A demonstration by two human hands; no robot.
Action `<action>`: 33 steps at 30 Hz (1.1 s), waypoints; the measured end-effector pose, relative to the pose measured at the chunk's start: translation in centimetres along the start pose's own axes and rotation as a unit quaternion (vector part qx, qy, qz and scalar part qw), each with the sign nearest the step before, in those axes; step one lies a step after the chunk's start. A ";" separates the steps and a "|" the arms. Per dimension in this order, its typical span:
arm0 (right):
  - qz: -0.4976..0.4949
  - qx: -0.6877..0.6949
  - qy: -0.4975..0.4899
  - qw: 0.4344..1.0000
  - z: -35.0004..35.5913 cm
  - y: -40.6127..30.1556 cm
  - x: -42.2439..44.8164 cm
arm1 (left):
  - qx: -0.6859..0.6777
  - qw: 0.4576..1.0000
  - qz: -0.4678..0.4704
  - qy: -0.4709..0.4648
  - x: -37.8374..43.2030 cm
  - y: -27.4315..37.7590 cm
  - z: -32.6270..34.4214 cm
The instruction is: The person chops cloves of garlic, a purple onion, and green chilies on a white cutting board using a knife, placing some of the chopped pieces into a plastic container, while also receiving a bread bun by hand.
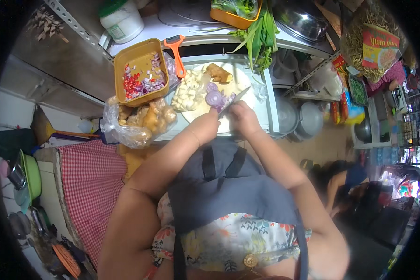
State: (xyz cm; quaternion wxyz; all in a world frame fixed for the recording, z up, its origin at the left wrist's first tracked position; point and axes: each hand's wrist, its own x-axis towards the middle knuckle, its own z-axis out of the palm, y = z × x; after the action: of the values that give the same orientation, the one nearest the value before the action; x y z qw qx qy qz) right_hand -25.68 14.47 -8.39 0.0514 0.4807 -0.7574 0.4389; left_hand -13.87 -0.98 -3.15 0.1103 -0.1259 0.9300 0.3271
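Observation:
My left hand (207, 126) grips a kitchen knife (235, 101) near its handle end, with the blade slanting up and right over a round, pale cutting board (196, 117). My right hand (243, 117) has curled fingers close beside the blade; what they touch is hidden. Sliced purple onion (214, 98) and small cut pieces lie by the knife. A ginger root (218, 72) rests farther back on the board. Peeled garlic cloves (187, 92) in clear plastic lie at its left. Behind them is an orange-handled peeler (177, 56).
A mustard plastic container (116, 70) with chopped onion and red pieces stands left, above a plastic bag of ginger (147, 120). Leafy greens (257, 43) hang over the back shelf edge (196, 40). Metal pots (309, 120) sit right. Another person (346, 180) is lower right.

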 end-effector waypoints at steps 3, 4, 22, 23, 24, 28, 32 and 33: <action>0.058 0.022 -0.022 0.998 -0.4 -1.0 1.5 | -0.052 0.995 -0.023 0.082 -1.6 -0.1 -1.7; 0.039 -0.006 -0.028 0.999 -0.2 -0.7 2.4 | -0.040 0.992 -0.031 0.111 -2.2 -0.1 -2.3; 0.155 -0.113 -0.341 0.920 3.6 -0.8 11.9 | -0.060 0.972 -0.036 0.223 -6.9 -5.3 -2.0; 0.171 -0.130 -0.357 0.909 3.5 -1.7 12.0 | -0.062 0.973 -0.043 0.220 -7.0 -5.4 -2.1; 0.172 -0.131 -0.356 0.909 3.2 -1.7 11.9 | -0.063 0.973 -0.042 0.219 -7.0 -5.3 -2.2; 0.183 -0.081 -0.348 0.916 2.5 -2.1 11.3 | -0.070 0.974 -0.035 0.214 -6.7 -5.0 -2.3; 0.192 0.040 -0.157 0.968 0.4 -1.0 10.1 | -0.066 0.975 -0.027 0.210 -6.5 -4.5 -2.3; 0.194 0.036 -0.155 0.968 -0.7 -0.1 9.5 | -0.068 0.975 -0.023 0.208 -6.4 -3.9 -2.4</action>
State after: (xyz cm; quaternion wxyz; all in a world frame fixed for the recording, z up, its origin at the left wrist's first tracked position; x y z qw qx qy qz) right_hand -30.95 8.48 -3.16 -0.1707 0.3881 -0.8185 0.3876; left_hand -6.95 -4.47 -1.75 -0.0867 -0.2201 0.9049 0.3537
